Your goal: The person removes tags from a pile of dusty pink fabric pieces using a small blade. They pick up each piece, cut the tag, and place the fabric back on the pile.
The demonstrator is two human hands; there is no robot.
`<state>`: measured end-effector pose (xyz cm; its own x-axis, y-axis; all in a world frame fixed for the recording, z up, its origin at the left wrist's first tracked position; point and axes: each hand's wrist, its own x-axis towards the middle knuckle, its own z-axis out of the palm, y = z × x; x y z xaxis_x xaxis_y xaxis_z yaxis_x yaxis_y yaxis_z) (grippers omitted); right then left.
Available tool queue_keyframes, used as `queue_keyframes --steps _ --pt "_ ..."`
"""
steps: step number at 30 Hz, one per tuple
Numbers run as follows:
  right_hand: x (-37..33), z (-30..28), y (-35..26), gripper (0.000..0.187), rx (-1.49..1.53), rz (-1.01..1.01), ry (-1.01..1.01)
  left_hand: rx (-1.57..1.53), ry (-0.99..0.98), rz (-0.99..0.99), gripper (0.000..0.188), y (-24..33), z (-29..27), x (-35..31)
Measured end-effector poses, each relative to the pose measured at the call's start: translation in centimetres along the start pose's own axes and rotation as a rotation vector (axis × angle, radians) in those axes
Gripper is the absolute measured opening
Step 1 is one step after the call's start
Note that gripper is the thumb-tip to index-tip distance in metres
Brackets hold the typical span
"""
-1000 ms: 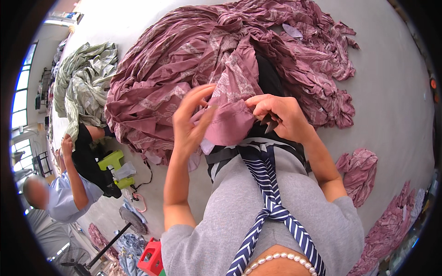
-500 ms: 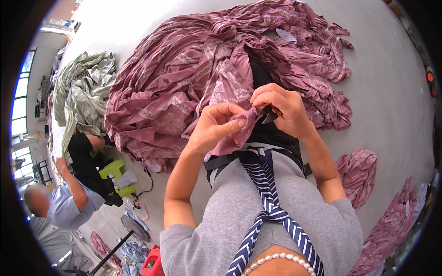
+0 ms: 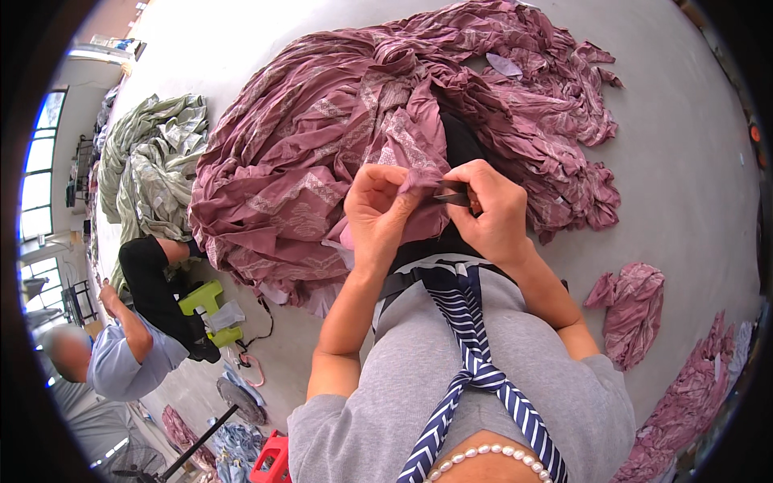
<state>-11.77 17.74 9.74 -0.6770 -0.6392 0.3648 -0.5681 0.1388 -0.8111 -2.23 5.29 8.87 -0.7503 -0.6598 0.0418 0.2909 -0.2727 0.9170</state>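
A large heap of dusty-pink patterned fabric (image 3: 282, 173) spreads over the floor and across my lap. My left hand (image 3: 377, 213) pinches a gathered edge of this fabric between thumb and fingers, in front of my waist. Beside it my right hand (image 3: 493, 211) is closed around small dark thread snips (image 3: 453, 196). Their blades point left and meet the pinched edge; whether they touch it I cannot tell. The grip end of the snips is hidden in my right palm.
At left a seated person (image 3: 133, 354) works at pale green fabric (image 3: 153, 161), near a lime-green stool (image 3: 205, 302). A red stool (image 3: 271, 459) stands at the lower left. More pink bundles (image 3: 632, 310) lie on the floor at right.
My left hand has turned more upright and its pinched edge has moved up and slightly left. The snips in my right hand now point left at the edge instead of downward.
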Motion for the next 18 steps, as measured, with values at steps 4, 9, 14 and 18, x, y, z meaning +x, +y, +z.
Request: queue_keyframes --steps 4,9,14,18 --pt "0.0 -1.1 0.3 0.014 0.374 0.26 -0.081 0.405 0.009 0.155 0.023 0.5 -2.1 0.8" --pt "0.5 -1.3 1.2 0.005 0.807 0.44 -0.217 0.51 -0.247 -0.114 0.025 2.4 -2.5 1.4" --pt "1.2 -1.5 2.4 0.009 1.058 0.594 -0.314 0.08 -0.245 -0.45 0.023 2.4 -2.4 1.5" --pt "1.2 -1.6 2.8 0.009 1.117 0.63 -0.363 0.003 -0.246 -0.557 0.022 2.2 -3.0 1.9"
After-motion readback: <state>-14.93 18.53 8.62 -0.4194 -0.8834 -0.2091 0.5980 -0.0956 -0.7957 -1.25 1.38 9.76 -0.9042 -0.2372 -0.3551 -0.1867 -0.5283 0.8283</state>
